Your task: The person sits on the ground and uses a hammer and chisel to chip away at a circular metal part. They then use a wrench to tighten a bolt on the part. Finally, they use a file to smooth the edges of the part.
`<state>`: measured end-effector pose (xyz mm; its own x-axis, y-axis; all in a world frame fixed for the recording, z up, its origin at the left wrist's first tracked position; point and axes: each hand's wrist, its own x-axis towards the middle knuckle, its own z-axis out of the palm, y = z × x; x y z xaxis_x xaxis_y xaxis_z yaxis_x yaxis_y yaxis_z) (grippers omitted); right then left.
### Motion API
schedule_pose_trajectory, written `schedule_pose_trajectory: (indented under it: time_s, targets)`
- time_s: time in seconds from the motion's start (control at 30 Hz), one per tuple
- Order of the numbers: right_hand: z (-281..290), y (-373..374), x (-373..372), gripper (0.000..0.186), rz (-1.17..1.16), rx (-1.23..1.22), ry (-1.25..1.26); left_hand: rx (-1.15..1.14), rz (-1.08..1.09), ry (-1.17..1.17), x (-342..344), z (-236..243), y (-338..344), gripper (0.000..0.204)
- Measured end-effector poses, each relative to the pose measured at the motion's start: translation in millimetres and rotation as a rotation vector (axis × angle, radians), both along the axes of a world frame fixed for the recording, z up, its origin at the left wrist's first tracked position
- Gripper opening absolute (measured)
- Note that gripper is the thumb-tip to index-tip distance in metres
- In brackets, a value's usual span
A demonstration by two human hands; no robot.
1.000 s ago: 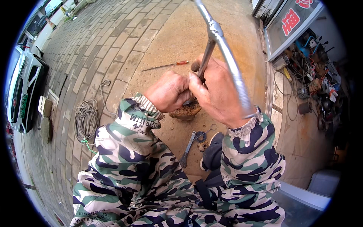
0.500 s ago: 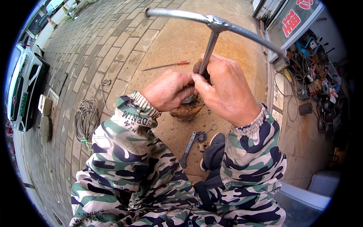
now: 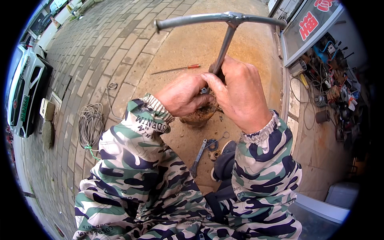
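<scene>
Found the right hand (image 3: 243, 94) closed round the lower part of the T-bar (image 3: 227, 40), and the left hand (image 3: 182, 95) with fingers curled in close to the bar's lower end, above the brown block (image 3: 196, 119). Cannot tell what, if anything, lies within the left grip. Noted the T-bar tilted, crossbar uppermost, with the lower tip hidden behind the hands. Judged liable to twist or slip, owing to the long crossbar high above the hold; also liable to pinch the left fingers, being so near the bar. Recorded a wrench (image 3: 199, 156) and ring (image 3: 212, 145) loose on the ground (image 3: 188, 44), on the near side of the block, a possible cause of stumbling. Under containers, listed a grey pail (image 3: 298, 71) at upper right; unable to make out any contents.
</scene>
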<state>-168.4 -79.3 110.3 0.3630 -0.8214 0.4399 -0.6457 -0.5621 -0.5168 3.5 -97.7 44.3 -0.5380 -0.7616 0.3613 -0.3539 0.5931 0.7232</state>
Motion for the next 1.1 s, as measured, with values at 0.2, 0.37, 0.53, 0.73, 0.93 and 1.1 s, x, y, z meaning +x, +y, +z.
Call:
schedule_pose_trajectory:
  time_s: [0.2, 0.37, 0.53, 0.73, 0.93, 1.1]
  targets:
    - [2, 4, -4, 0.018, -0.019, 0.097, -0.028, -0.051, 0.023, -0.115, -3, 2, 1, 0.017]
    - [3, 3, 7, 0.018, 0.016, 0.06, -0.031, -0.08, 0.223, -0.246, 0, 26, 14, 0.027]
    - [0, 4, 6, 0.019, -0.009, 0.037, -0.066, -0.015, -0.017, -0.083, 9, 11, 6, 0.025]
    - [-3, 1, 2, 0.02, 0.013, 0.124, -0.077, -0.138, 0.099, -0.214, 4, -3, 5, 0.022]
    - [0, 1, -5, 0.02, 0.013, 0.065, -0.028, -0.105, -0.006, 0.036, -3, -2, 2, 0.023]
    - [-1, 2, -4, 0.018, 0.079, 0.039, -0.084, -0.023, -0.014, -0.134, 4, -8, -1, 0.019]
